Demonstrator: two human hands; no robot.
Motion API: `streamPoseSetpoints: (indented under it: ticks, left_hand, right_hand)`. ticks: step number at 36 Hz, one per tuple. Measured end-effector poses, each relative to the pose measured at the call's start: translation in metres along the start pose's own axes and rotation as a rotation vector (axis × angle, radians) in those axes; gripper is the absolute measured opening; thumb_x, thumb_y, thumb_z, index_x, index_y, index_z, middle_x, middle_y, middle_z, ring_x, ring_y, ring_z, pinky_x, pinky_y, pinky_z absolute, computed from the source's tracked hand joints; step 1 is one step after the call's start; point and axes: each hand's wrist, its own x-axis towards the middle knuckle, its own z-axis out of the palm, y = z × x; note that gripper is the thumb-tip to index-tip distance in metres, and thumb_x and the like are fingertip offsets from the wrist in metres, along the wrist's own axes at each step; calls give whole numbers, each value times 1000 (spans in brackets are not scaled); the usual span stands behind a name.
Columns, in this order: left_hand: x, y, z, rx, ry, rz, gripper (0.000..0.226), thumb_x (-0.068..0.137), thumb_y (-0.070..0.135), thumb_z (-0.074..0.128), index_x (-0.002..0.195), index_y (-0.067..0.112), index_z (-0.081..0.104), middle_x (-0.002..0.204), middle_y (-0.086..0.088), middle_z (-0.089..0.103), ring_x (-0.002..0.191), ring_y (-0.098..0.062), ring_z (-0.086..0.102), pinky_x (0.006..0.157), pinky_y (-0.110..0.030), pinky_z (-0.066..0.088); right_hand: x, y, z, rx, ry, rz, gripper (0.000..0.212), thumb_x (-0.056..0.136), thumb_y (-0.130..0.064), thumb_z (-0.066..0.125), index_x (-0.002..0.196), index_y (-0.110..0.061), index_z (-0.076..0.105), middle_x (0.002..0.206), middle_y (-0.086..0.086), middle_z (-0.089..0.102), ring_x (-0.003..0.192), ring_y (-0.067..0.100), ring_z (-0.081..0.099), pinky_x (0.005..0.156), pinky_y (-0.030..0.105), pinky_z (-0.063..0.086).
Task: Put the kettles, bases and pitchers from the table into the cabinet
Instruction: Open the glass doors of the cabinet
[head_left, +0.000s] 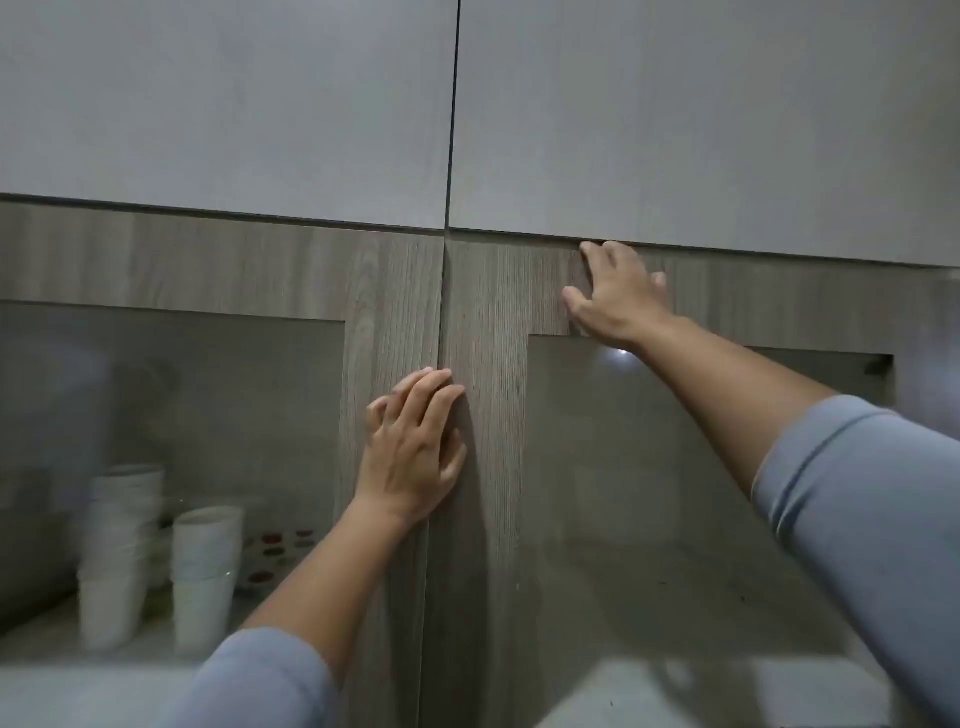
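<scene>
Cabinet door frames (405, 291): wood-grain finish, matt, grey-brown. Door panes (649, 467): glass, glossy, reflective. Upper doors (234, 104): pale, matt, smooth; stacked cups (205, 571) look like white paper.

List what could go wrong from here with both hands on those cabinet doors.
1. The left hand lies flat across the seam between the two glass-fronted doors; if one swings, fingers may get pinched.
2. The right hand reaches its fingertips to the top edge of the right door, below the upper cabinet; they may slip or get caught there.
3. Stacked white cups stand behind the left glass; a jolt may topple them.
</scene>
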Motion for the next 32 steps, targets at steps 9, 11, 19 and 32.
streamPoseSetpoints:
  ticks: [9, 11, 19, 32]
  left_hand:
    - [10, 40, -18, -493, 27, -356, 70, 82, 36, 51, 144, 9, 32, 145, -11, 37, 131, -18, 37, 104, -26, 29]
    - [13, 55, -31, -775, -4, -623, 67, 90, 36, 51, 148, 11, 28, 148, -11, 37, 135, -19, 35, 102, -24, 26]
    - [11, 77, -67, -1194, 22, -946, 40, 101, 25, 42, 122, -3, 62, 126, -13, 62, 124, -24, 54, 111, -34, 37]
    - [-25, 158, -153, -1348, -130, -869, 106, 59, 86, 55, 141, 19, 48, 146, 2, 49, 138, -13, 41, 119, -42, 25]
  right_hand:
    - [-5, -3, -15, 33, 127, -14, 46, 90, -38, 46, 126, -10, 47, 136, 11, 48, 129, 27, 39, 106, 47, 28]
    - [-12, -2, -18, 61, 140, -23, 47, 90, -37, 47, 128, -11, 46, 138, 9, 46, 132, 26, 37, 106, 47, 28]
    - [-66, 6, -40, 147, 68, -47, 66, 95, -42, 40, 153, -21, 17, 164, -2, 6, 151, 15, 3, 119, 49, 9]
    - [-277, 17, -55, 360, -123, -81, 67, 90, -49, 21, 153, -31, 7, 163, -10, -3, 150, 8, -6, 119, 48, -2]
